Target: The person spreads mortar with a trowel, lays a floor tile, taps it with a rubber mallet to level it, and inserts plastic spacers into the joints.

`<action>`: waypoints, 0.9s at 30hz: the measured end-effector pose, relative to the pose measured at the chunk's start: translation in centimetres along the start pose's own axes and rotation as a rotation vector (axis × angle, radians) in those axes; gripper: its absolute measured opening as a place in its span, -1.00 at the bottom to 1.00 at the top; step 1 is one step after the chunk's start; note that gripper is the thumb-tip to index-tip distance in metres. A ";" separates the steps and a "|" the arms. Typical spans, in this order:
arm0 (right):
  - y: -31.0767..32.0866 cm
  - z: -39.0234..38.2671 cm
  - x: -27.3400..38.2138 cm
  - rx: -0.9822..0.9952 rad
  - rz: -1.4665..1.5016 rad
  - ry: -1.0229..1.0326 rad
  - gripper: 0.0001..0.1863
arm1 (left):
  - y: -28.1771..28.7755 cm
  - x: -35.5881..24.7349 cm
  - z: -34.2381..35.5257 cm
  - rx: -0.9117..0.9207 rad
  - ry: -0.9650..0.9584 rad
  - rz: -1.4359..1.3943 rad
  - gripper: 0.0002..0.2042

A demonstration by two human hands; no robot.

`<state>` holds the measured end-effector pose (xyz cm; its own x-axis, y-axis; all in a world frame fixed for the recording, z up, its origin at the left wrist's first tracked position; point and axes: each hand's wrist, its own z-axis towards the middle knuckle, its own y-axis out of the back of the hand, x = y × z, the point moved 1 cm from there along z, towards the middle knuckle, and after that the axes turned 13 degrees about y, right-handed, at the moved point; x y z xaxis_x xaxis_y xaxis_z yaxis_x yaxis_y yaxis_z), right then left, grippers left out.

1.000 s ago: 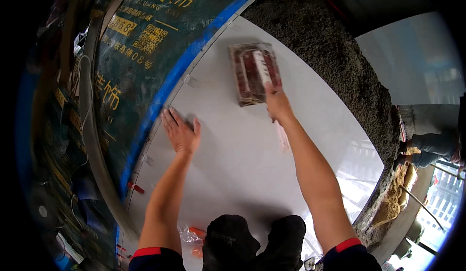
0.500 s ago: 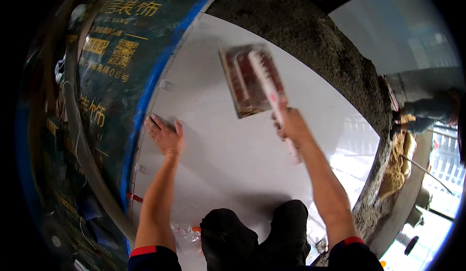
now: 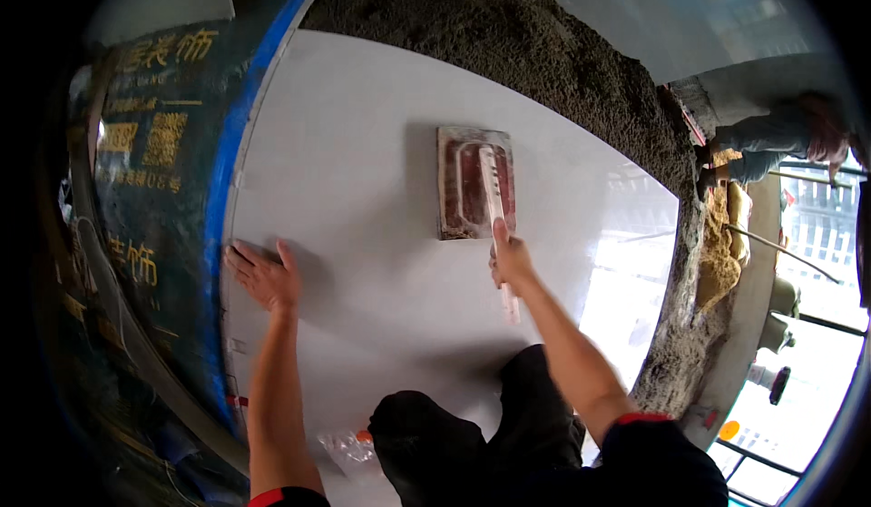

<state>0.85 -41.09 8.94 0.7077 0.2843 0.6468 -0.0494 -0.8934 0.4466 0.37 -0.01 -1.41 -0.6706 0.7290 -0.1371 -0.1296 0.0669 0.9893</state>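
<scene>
The large, smooth, glossy tile (image 3: 363, 180) is pale grey, its sheen breaking into white, barred reflections. The flat rectangular tool (image 3: 469, 203) shows dark red with a paler rounded outline, inside a smeared grey-brown border; its long slim handle (image 3: 492, 185) is white with dark marks, pinkish at the lower end. A narrow bright blue strip (image 3: 231, 135) edges the dark green sheet (image 3: 181, 226), which carries yellow lettering and a chequered yellow square. Rough, grainy mortar (image 3: 508, 39) is dark grey-brown; loose heaped sand (image 3: 719, 266), tan. Near-black fabric sleeves (image 3: 667, 462) have red trim.
</scene>
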 end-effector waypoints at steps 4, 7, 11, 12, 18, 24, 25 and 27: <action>5.6 -0.8 12.5 0.172 -0.156 0.109 -0.26 | -0.4 0.9 0.6 -0.017 0.039 0.018 -0.13; 9.9 -5.6 18.8 -0.085 -0.034 0.316 -0.31 | -0.3 0.6 1.0 -0.073 0.021 0.012 -0.13; 7.6 -6.8 20.8 -0.229 0.300 0.702 -0.35 | 0.1 0.6 0.9 -0.051 0.029 -0.030 -0.12; 4.5 -5.8 19.9 -0.351 0.356 0.759 -0.37 | 0.3 0.5 0.7 -0.036 0.029 -0.043 -0.13; -13.5 4.3 12.7 0.238 -0.335 0.249 -0.15 | 0.8 -0.3 0.8 0.023 0.052 -0.116 -0.08; -16.2 4.3 10.6 0.277 -0.401 0.392 -0.21 | 1.1 0.2 0.8 0.002 0.072 -0.098 -0.09; -16.1 2.7 9.6 0.296 -0.302 0.330 -0.21 | 1.4 0.6 0.8 -0.002 0.067 -0.097 -0.09; -14.7 -0.7 7.6 0.312 -0.109 0.197 -0.22 | 1.7 0.3 0.8 0.002 0.048 -0.108 -0.10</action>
<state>6.49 -25.52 7.71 0.5464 0.4178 0.7259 0.2573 -0.9085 0.3292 0.57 0.83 0.26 -0.6871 0.6838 -0.2454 -0.2021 0.1446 0.9686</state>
